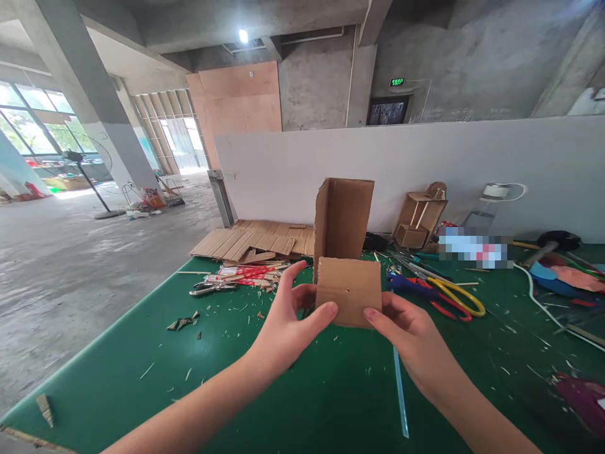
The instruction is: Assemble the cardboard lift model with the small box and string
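Note:
A tall, folded cardboard piece [347, 217] stands upright in the middle, with its hollow side facing me. In front of its lower part is a small cardboard panel [348, 284] with a tiny hole near its centre. My left hand [297, 315] grips the panel's left side, thumb on the front face. At the lower right corner, my right hand [406, 325] pinches the same panel, thumb in front and fingers behind. Whether the panel touches the tall piece cannot be made out.
Flat cardboard [222, 239], sticks in red-and-white wrapping [250, 273] and pliers [212, 287] lie at the left. Scissors [456, 297], a clear blue strip [401, 394] and a cardboard model [418, 217] are to the right. Scraps litter the green table [227, 353].

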